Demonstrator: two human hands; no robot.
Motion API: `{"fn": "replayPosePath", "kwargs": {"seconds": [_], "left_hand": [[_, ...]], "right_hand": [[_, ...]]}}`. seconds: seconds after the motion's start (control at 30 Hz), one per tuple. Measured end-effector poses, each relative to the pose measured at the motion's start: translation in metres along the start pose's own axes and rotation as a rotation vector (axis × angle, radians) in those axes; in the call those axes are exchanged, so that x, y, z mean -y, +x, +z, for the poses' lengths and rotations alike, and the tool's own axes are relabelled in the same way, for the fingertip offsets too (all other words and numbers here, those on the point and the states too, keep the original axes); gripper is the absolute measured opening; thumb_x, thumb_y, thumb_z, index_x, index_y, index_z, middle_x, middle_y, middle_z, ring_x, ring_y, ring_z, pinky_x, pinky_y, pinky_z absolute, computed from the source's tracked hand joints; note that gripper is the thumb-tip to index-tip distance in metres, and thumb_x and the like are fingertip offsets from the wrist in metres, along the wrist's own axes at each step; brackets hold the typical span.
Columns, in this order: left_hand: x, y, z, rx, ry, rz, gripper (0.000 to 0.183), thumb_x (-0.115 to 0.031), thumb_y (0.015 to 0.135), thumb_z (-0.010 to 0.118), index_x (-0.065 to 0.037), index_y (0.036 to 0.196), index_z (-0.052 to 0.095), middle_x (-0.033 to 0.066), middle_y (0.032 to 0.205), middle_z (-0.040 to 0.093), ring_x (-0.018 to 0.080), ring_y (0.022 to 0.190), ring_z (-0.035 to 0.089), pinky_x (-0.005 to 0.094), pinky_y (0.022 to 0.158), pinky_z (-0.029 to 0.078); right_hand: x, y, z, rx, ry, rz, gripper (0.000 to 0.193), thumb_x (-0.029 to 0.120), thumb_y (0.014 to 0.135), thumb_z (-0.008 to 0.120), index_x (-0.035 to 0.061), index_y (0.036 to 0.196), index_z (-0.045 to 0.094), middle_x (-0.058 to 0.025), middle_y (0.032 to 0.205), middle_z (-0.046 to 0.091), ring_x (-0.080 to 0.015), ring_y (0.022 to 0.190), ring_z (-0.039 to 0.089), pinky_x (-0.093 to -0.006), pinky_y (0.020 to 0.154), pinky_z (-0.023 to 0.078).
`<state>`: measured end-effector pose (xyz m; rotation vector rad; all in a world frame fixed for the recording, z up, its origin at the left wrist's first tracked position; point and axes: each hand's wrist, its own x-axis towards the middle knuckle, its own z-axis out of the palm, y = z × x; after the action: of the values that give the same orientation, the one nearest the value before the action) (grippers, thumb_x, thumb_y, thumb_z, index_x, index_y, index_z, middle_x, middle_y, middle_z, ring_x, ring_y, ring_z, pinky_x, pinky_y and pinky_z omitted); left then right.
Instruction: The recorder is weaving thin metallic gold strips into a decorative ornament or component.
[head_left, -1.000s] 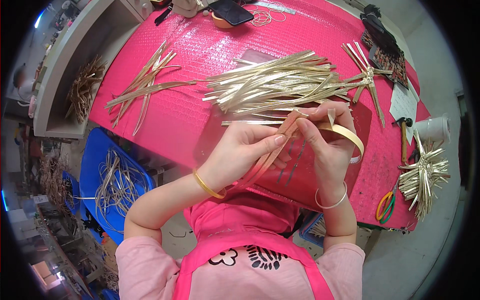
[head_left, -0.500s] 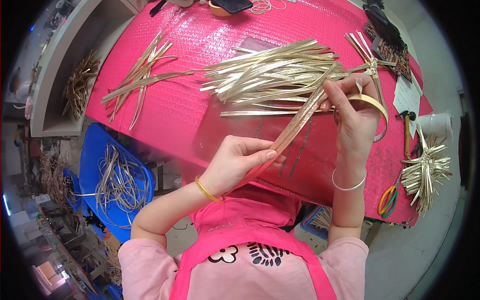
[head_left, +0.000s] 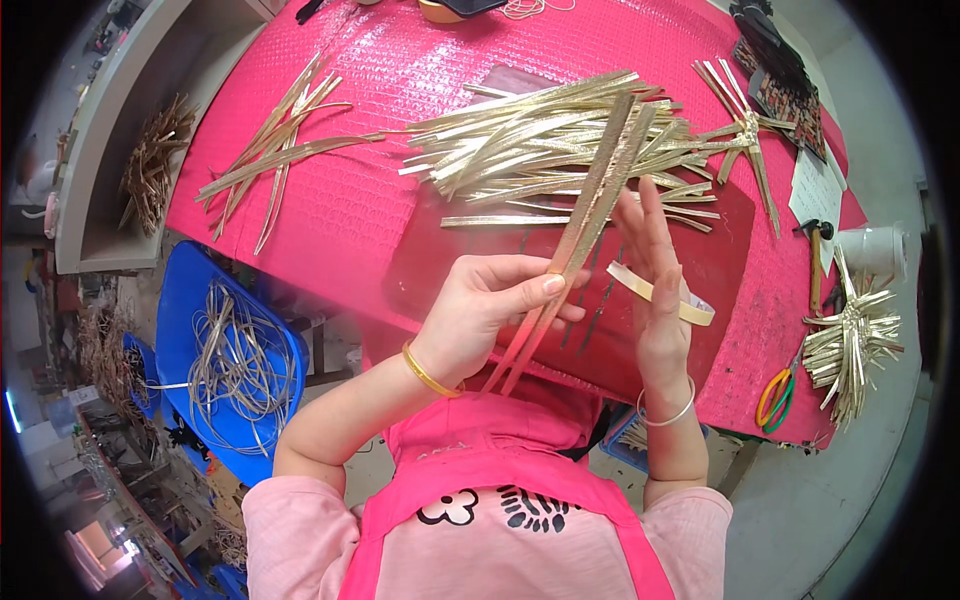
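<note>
My left hand [head_left: 490,302] pinches a pair of flat gold strips [head_left: 598,180] between thumb and fingers. They stand slanted, upper ends over the pile, lower ends hanging before the pink apron. To their right my right hand [head_left: 655,300] is raised with its fingers stretched out, apart from the strips. A narrow pale-yellow tape roll [head_left: 696,313] hangs looped about that hand; how it sits among the fingers is partly hidden. Beyond both hands, a pile of gold strips [head_left: 530,130] lies partly over a dark red mat [head_left: 680,350].
Loose strips [head_left: 285,150] lie left on the pink table cover [head_left: 370,230]. At right are a tied strip bundle [head_left: 748,128], a hammer [head_left: 815,270], scissors [head_left: 776,400] and a larger gold bundle [head_left: 853,345]. A blue bin [head_left: 185,300] of cords stands at the left.
My right hand has let go of the strips' upper part and moved down and left, its fingers opening. The strips have swung more upright, still in my left hand.
</note>
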<state>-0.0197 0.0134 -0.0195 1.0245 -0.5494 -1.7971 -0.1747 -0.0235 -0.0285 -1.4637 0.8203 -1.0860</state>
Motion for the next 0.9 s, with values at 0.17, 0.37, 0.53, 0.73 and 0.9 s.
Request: {"fn": "replayPosePath", "kwargs": {"seconds": [0.17,0.37,0.53,0.73,0.9], "left_hand": [[-0.003,0.000,0.008,0.097,0.008,0.051,0.021,-0.013,0.079,0.056,0.004,0.092,0.058,0.0096,0.086,0.060,0.0153,0.071,0.059,0.0234,0.063,0.048],[0.004,0.005,0.003,0.026,0.027,0.115,0.021,-0.012,0.079,0.055,0.005,0.091,0.058,0.0104,0.079,0.060,0.0137,0.066,0.059,0.0206,0.057,0.047],[0.000,0.011,-0.001,-0.096,0.075,0.098,0.021,-0.011,0.079,0.054,0.005,0.093,0.057,0.0125,0.085,0.060,0.0177,0.069,0.060,0.0252,0.061,0.049],[0.005,0.010,-0.002,-0.060,0.029,0.155,0.019,-0.009,0.080,0.053,0.005,0.092,0.057,0.0116,0.078,0.060,0.0163,0.067,0.060,0.0238,0.060,0.050],[0.003,0.006,-0.002,-0.049,0.052,0.198,0.018,-0.008,0.080,0.053,0.005,0.092,0.057,0.0105,0.077,0.060,0.0149,0.067,0.059,0.0234,0.060,0.050]], "right_hand": [[0.002,0.000,0.003,0.125,-0.122,0.029,0.080,0.062,0.078,0.024,0.0051,0.132,0.008,-0.0133,0.135,0.015,-0.0244,0.125,0.015,-0.0366,0.098,0.021],[-0.008,-0.006,0.003,-0.095,-0.506,-0.253,0.044,0.025,0.080,0.052,-0.0009,0.113,0.040,-0.0152,0.096,0.049,-0.0278,0.084,0.048,-0.0362,0.076,0.035],[-0.011,-0.012,-0.006,-0.180,-0.611,-0.212,0.017,0.013,0.080,0.053,0.0026,0.068,0.046,-0.0039,0.060,0.043,-0.0160,0.056,0.041,-0.0292,0.054,0.031],[-0.003,0.004,0.009,-0.039,-0.188,0.068,0.016,0.012,0.077,0.057,-0.0005,0.069,0.053,-0.0046,0.064,0.051,-0.0104,0.060,0.046,-0.0238,0.054,0.036],[-0.005,0.012,0.015,-0.050,-0.122,0.047,0.017,0.012,0.077,0.057,-0.0019,0.069,0.053,-0.0052,0.065,0.053,-0.0099,0.055,0.053,-0.0222,0.048,0.040]]}}
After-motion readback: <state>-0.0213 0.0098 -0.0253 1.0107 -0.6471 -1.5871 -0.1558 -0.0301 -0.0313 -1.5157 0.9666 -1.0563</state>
